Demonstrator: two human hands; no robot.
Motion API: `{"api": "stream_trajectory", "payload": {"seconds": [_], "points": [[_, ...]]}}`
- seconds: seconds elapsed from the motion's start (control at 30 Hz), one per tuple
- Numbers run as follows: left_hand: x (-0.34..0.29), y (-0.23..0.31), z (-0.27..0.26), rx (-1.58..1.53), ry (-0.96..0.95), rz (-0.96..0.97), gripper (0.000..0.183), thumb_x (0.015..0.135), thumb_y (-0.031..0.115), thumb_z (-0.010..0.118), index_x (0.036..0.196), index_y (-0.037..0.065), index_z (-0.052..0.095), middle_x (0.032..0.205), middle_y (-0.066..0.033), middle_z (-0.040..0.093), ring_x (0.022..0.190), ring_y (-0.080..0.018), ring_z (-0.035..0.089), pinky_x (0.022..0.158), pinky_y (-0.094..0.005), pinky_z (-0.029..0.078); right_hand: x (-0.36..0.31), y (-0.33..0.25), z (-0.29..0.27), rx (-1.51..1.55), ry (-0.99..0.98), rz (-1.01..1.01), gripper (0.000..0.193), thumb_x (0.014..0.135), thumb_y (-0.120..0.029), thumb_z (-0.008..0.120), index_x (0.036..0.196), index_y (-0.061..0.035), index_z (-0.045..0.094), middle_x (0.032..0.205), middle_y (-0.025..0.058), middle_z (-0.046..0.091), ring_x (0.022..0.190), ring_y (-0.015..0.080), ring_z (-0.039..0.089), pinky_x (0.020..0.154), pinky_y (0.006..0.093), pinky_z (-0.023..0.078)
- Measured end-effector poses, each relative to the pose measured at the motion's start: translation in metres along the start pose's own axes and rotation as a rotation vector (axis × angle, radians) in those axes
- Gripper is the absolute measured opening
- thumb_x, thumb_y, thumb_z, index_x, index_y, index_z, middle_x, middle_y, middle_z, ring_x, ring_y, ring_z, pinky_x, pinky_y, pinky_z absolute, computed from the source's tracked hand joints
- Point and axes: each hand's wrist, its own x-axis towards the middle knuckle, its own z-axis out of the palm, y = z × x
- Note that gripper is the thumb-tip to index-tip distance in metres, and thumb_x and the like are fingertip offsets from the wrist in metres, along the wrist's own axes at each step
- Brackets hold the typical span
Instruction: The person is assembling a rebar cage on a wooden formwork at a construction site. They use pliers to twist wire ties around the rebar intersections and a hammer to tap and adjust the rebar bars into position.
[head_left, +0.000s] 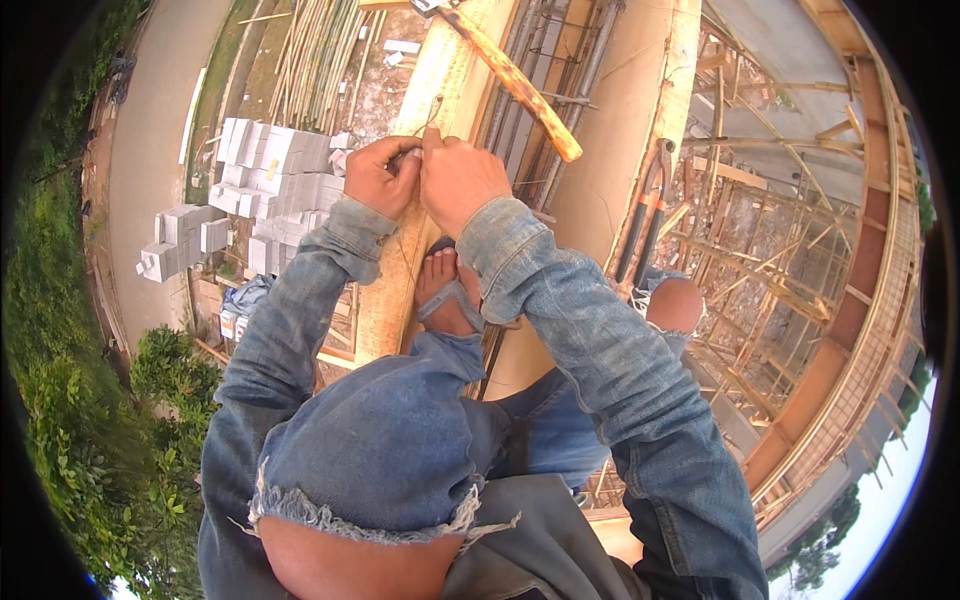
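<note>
My left hand (381, 178) and my right hand (463, 180) meet above a light wooden beam (385, 310). Fingers and thumb of each are pinched together on a thin wire (436, 107), whose bent end sticks up past the right fingertips. A fine strand hangs below the left hand; the gripped part is hidden by my fingers. Ahead of my hands a hammer (515, 85) with a worn wooden handle lies slanted across the formwork. To the right, pincers (648, 212) with black and orange handles rest on the other board, jaws pointing away.
Steel bars (545, 90) run in the trough between the boards. My sandalled foot (445, 292) stands by the left beam, high above ground. Far below left are pale block stacks (265, 185) and bamboo poles (315, 65). Timber framing (770, 270) fills the right side.
</note>
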Motion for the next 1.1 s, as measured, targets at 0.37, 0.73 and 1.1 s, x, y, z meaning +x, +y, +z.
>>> {"api": "stream_trajectory", "payload": {"seconds": [0.37, 0.73, 1.1], "points": [[0.005, 0.019, 0.019, 0.159, 0.041, -0.280, 0.030, 0.077, 0.025, 0.065, 0.092, -0.001, 0.065, 0.055, -0.0046, 0.056, 0.050, -0.0102, 0.050, 0.049, -0.0272, 0.042, -0.051, 0.004, 0.039, 0.378, 0.260, 0.143, 0.040, 0.078, -0.005, 0.047, 0.118, 0.0029, 0.048, 0.079, 0.0230, 0.060, 0.072, 0.0376, 0.060, 0.065, 0.0457, 0.048], [0.007, 0.012, 0.019, 0.427, 0.044, -0.276, 0.026, 0.077, 0.027, 0.061, 0.076, 0.001, 0.065, 0.058, -0.0161, 0.060, 0.054, -0.0301, 0.059, 0.054, -0.0383, 0.046, -0.005, 0.051, -0.036, 0.027, 0.670, -0.113, 0.038, 0.078, -0.024, 0.061, 0.104, 0.0049, 0.056, 0.092, 0.0223, 0.059, 0.096, 0.0346, 0.054, 0.085, 0.0411, 0.044], [-0.013, 0.017, 0.031, 0.430, 0.144, -0.079, 0.018, 0.081, 0.019, 0.056, 0.089, 0.004, 0.062, 0.072, -0.0157, 0.064, 0.063, -0.0313, 0.063, 0.058, -0.0395, 0.050, 0.038, 0.092, -0.064, 0.891, -0.309, 0.162, 0.031, 0.086, -0.015, 0.055, 0.110, 0.0031, 0.047, 0.074, 0.0075, 0.059, 0.055, 0.0120, 0.059, 0.044, 0.0244, 0.047]]}}
